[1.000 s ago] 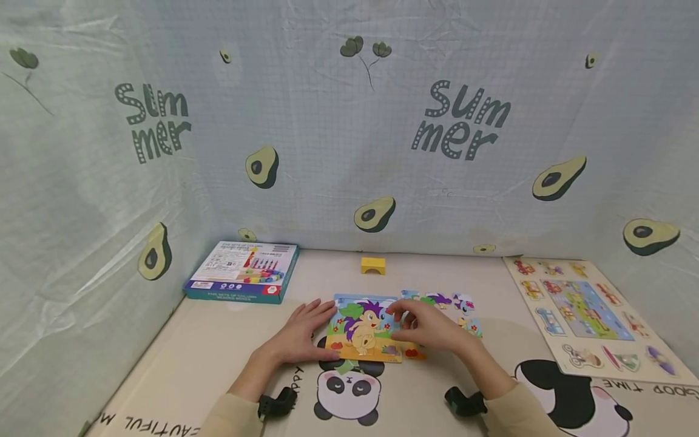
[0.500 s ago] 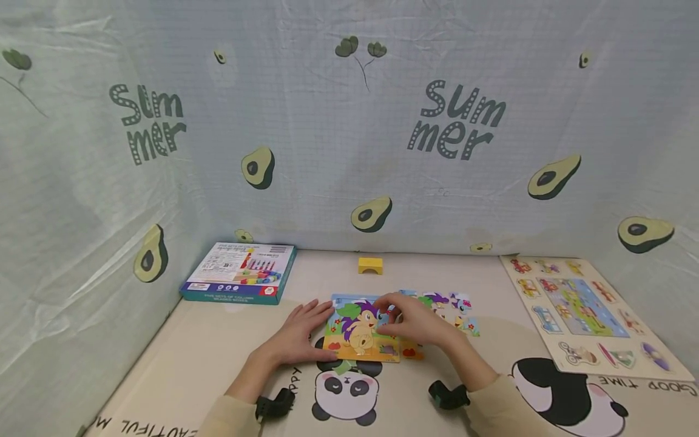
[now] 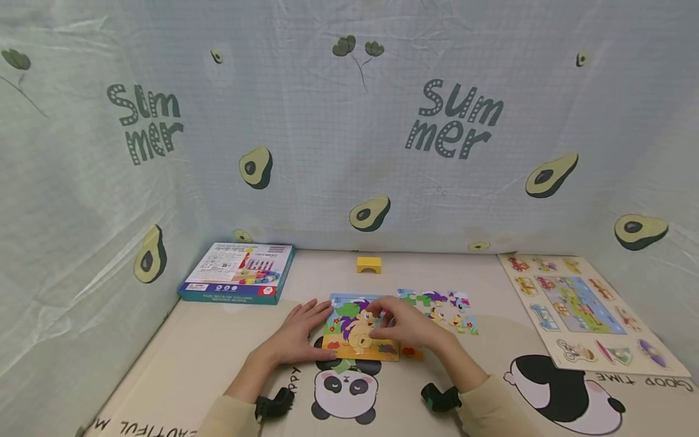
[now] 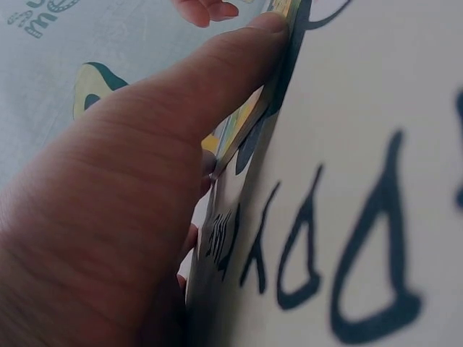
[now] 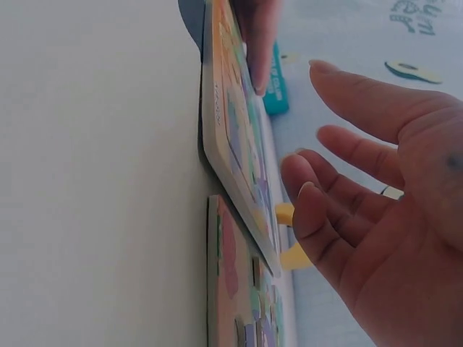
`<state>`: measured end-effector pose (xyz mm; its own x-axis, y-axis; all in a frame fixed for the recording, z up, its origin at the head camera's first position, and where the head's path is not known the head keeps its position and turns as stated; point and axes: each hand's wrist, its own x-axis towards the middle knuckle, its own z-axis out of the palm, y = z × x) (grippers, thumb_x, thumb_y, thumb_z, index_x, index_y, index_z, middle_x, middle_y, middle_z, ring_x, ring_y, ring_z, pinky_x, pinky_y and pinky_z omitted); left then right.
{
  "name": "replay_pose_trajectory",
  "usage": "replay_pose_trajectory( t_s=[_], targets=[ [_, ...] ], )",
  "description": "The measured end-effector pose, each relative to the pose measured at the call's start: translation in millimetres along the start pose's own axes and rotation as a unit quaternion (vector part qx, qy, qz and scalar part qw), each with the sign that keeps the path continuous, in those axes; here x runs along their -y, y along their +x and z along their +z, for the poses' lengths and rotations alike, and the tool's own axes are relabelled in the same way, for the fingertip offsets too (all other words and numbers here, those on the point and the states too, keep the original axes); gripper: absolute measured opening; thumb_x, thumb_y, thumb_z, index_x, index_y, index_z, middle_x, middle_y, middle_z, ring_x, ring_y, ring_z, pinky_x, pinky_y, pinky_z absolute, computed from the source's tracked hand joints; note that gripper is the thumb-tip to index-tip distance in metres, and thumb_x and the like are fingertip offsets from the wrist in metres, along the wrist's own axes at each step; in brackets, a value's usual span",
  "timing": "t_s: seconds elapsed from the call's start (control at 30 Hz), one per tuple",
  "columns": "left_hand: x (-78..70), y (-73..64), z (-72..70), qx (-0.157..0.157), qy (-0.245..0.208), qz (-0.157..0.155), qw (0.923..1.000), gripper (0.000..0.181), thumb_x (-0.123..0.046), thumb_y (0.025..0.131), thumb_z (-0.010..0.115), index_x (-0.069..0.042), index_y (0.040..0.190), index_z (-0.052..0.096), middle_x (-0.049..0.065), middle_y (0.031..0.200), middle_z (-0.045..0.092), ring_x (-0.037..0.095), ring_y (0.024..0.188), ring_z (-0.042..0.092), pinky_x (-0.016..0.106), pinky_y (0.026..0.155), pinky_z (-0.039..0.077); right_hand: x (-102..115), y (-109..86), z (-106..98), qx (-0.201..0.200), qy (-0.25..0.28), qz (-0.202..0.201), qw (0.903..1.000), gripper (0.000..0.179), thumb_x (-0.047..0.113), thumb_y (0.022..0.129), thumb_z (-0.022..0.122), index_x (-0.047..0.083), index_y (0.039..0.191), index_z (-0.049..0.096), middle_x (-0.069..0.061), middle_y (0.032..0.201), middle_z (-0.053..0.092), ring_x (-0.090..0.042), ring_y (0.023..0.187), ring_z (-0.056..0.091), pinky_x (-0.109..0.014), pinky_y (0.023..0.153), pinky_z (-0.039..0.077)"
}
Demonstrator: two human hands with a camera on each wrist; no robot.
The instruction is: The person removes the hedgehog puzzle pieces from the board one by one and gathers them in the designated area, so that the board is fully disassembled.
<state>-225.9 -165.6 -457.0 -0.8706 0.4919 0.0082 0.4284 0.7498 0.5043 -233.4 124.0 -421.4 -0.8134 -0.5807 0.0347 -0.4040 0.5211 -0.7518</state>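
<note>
A square hedgehog jigsaw board [image 3: 334, 340] lies on the mat in front of me in the head view. My left hand [image 3: 295, 332] rests along its left side, fingers spread, the thumb touching the lower left corner. Over the board's right part hovers my right hand [image 3: 411, 323], its fingers loosely bent. In the right wrist view the thumb and fingers [image 5: 376, 166] stand apart with nothing visible between them, away from the board. Several puzzle pieces [image 3: 457, 298] lie to the right of the board, partly hidden behind the right hand.
A yellow arch block [image 3: 369, 264] stands behind the board. At the back left lies a flat boxed toy set [image 3: 237, 273]. A wooden picture puzzle [image 3: 592, 312] lies at the right. A curtain with avocado prints [image 3: 370, 213] bounds the back and sides.
My right hand has moved left, from the board's right edge to over the hedgehog picture. The left hand has kept its place. The head view has shifted slightly.
</note>
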Motion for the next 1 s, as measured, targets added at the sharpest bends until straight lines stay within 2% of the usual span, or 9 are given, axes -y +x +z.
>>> replay_pose_trajectory(
  t_s=[0.4,0.63,1.0],
  targets=[
    [0.5,-1.0,0.4,-0.001,0.002,-0.003,1.0000,0.099,-0.065,0.077,0.075,-0.012,0.155,0.043,0.005,0.162,0.034,0.034,0.152,0.015,0.058,0.121,0.005,2.7,1.6,3.5,0.005,-0.007,0.013,0.9999,0.043,0.018,0.092,0.077,0.006,0.131,0.061,-0.007,0.121,0.061,-0.017,0.088,0.057,-0.027,0.075,0.054],
    [0.2,-1.7,-0.1,-0.001,0.001,0.001,1.0000,0.100,-0.064,0.078,0.076,-0.010,0.155,0.042,0.006,0.162,0.034,0.035,0.152,0.014,0.059,0.120,0.005,4.7,5.4,9.2,0.029,0.005,0.029,0.9991,0.043,0.016,0.091,0.077,0.006,0.129,0.061,-0.003,0.103,0.059,-0.018,0.083,0.058,-0.027,0.071,0.054],
    [-2.4,-1.7,-0.7,0.000,0.001,-0.005,1.0000,0.100,-0.065,0.077,0.076,-0.013,0.155,0.043,0.004,0.162,0.033,0.032,0.153,0.014,0.056,0.121,0.005,4.8,4.6,15.7,0.049,-0.026,0.024,0.9982,0.038,0.018,0.090,0.079,0.007,0.122,0.063,0.000,0.097,0.057,-0.016,0.082,0.055,-0.027,0.071,0.051]
  ],
)
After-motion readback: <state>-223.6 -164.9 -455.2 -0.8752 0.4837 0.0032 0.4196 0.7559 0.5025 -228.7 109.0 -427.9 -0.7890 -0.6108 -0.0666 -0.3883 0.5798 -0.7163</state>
